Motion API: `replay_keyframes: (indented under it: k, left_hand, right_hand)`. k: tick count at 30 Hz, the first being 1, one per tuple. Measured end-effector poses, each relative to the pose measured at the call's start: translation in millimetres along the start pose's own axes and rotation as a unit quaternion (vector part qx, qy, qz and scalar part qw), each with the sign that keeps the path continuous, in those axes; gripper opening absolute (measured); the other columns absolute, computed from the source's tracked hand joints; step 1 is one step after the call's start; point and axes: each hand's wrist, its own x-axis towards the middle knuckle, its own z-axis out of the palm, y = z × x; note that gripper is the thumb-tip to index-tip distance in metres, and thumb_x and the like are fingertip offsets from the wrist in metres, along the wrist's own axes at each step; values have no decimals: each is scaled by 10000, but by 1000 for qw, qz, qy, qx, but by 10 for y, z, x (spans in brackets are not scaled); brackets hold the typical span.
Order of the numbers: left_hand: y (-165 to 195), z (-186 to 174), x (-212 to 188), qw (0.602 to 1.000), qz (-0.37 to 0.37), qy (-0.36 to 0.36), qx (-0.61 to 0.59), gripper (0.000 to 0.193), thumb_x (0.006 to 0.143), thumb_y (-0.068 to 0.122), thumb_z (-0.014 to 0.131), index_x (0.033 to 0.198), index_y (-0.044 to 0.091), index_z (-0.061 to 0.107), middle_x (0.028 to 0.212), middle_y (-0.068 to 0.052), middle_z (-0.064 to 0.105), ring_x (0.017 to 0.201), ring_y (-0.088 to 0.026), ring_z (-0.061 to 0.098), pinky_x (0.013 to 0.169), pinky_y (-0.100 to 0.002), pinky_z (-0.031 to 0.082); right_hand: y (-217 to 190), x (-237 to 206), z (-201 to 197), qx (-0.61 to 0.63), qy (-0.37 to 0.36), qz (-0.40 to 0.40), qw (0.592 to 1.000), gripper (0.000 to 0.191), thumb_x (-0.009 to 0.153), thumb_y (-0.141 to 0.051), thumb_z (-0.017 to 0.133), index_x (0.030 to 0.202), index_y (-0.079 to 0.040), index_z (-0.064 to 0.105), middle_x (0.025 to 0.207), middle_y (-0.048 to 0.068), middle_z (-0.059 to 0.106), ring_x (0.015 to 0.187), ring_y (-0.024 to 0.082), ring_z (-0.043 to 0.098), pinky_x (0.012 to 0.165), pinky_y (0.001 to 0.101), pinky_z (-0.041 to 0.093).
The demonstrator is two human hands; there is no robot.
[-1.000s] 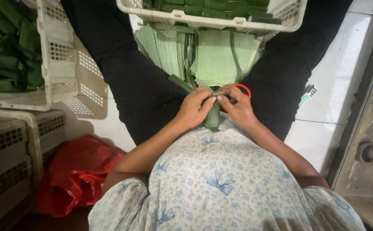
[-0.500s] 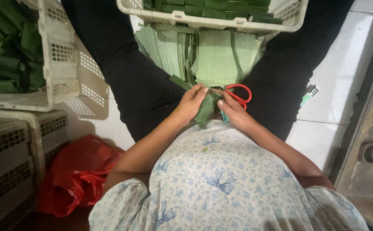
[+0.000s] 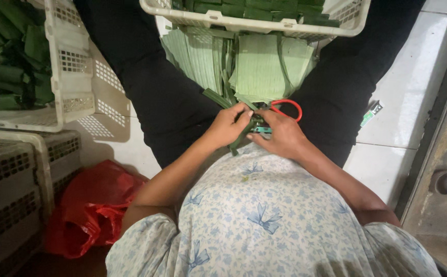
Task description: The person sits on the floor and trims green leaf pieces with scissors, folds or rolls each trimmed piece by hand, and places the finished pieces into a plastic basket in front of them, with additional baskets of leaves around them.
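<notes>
Close to the lap, the left hand (image 3: 227, 127) pinched a folded green leaf strip (image 3: 244, 134) to steady it, while the right hand (image 3: 281, 134) closed its grip around red-handled scissors (image 3: 284, 106), the blades at the strip. Just beyond lay a stack of flat leaves (image 3: 256, 66) between the knees, within reach, then a white crate (image 3: 254, 23) of folded leaves.
</notes>
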Motion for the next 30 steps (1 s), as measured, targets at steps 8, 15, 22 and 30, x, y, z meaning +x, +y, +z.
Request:
replay_keyframes:
  k: [8,15,22,30]
  left_hand:
    - [461,-66,-125,996,34,38,77,212,1017,238,608,1006,26,616,723,-181,651,589,-283,673,573,-376,513]
    - [401,-39,-123,988,28,4,149,250,1004,264,606,906,34,620,699,-196,627,624,-379,642,573,-448,483]
    - [-53,-26,21,989,-41,-21,143,264,987,305,600,928,52,651,736,-166,671,658,-331,671,617,-434,511]
    - [-300,-1088,-95,965,-46,157,-204,322,1042,298,571,1158,19,680,1048,-75,703,942,-205,667,843,-366,559]
  right_hand:
    - [-10,10,74,-56,5,9,998,580,824,-345,830,1233,13,629,994,223,717,924,379,711,792,462,561]
    - [239,-49,296,-86,5,-34,996,403,854,-283,797,1067,4,610,791,197,691,733,385,701,629,490,536]
    - [417,42,470,-77,-36,6,996,380,878,-343,776,1044,-37,622,829,188,703,745,401,703,661,499,549]
    - [425,405,306,153,3,-3,988,432,1051,-222,567,1445,-46,546,1023,190,702,924,341,702,841,404,540]
